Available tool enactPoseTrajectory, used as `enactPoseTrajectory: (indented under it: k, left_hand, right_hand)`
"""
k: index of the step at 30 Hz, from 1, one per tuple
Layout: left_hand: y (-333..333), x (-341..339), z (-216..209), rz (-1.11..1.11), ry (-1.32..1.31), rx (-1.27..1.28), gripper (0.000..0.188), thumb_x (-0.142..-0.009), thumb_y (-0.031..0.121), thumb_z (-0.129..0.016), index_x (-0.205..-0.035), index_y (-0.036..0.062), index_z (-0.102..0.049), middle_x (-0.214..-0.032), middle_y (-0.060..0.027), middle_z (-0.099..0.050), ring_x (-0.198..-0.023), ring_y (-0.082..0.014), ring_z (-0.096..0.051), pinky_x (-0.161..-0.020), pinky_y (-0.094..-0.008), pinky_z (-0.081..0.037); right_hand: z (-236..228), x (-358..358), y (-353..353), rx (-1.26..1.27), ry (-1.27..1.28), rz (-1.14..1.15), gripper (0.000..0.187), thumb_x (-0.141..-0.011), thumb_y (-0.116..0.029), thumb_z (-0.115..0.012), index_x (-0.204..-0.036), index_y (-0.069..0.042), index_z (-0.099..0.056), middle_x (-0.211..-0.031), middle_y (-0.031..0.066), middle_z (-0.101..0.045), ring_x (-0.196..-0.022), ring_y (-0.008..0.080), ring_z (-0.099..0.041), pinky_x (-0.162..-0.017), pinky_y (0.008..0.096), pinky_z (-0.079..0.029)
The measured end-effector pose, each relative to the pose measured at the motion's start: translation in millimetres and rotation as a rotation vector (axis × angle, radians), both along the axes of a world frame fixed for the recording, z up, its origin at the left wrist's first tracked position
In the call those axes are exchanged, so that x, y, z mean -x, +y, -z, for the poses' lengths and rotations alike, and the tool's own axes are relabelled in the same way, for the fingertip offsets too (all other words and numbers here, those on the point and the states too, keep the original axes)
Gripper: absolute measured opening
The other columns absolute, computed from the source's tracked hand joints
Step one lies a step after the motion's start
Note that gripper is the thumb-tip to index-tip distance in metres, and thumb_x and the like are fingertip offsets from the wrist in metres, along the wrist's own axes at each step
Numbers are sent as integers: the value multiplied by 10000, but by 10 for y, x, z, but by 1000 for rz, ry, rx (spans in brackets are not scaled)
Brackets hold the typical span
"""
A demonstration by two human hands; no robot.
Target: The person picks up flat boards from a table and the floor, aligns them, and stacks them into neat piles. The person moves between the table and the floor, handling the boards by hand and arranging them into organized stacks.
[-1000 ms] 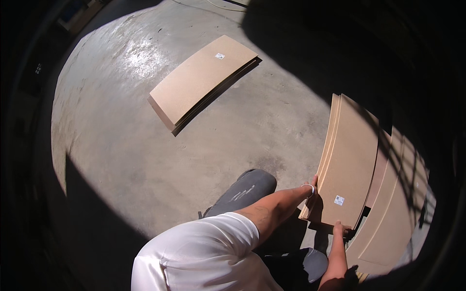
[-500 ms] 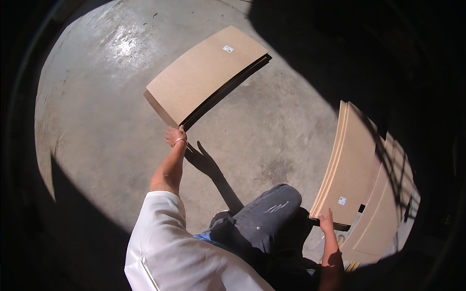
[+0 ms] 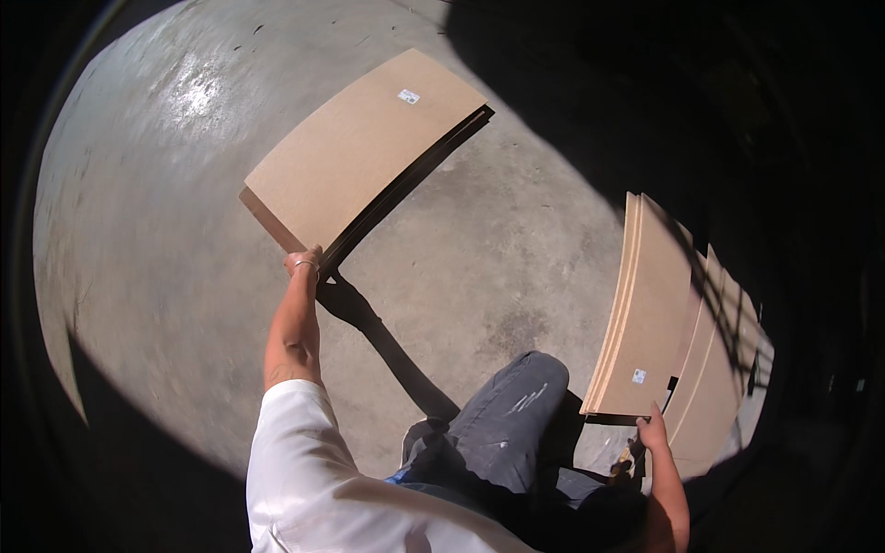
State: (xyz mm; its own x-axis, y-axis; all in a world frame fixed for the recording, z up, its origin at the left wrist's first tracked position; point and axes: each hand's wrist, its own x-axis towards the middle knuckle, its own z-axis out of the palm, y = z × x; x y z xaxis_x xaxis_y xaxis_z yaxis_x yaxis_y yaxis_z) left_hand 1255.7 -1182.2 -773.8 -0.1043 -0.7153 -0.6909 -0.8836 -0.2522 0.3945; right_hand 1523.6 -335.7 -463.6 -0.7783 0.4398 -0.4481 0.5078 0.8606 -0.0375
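A stack of light brown fibreboard panels with a small white label lies on the floor, up and to the left. My left hand, a bracelet at its wrist, closes on the stack's near corner; its fingers are partly hidden. On my right are more fibreboard panels, stacked with pale edges showing and also labelled. At their near edge my right hand is closed, thumb on top and the other fingers hidden beneath. How many panels each hand grips is not visible.
Grey concrete floor spreads between the two stacks, with my arm's shadow across it. My bent knee rises near the right stack. More brown panels lie beyond that stack, under barred shadows. Deep shadow covers the far right.
My right hand has slid rightward along the near edge of the right stack. My left hand stays at its corner, while the whole view has shifted slightly.
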Motion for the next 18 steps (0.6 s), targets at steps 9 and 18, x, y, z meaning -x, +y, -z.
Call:
enactPoseTrajectory:
  k: [9,18]
  left_hand:
    - [179,322,-44,-295,-214,126,1296,-495,573,-868,-1456,-10,-222,-1491,-201,-294,-1356,-387,-341,-1132,-455,-310]
    - [242,352,-173,-383,-174,13,1268,-504,515,-895,-1440,-30,-236,-1497,-208,-316,-1354,-343,-360,-1135,-404,-315]
  right_hand:
    - [-54,582,-513,191,-11,-100,707,-818,-126,-640,-1448,-36,-330,-1397,256,-446,-1298,366,-446,-1069,390,-372]
    - [80,823,-835,433,-182,-24,690,-847,-105,-626,-1455,-17,-311,-1409,258,-438,-1326,334,-425,-1078,371,-356]
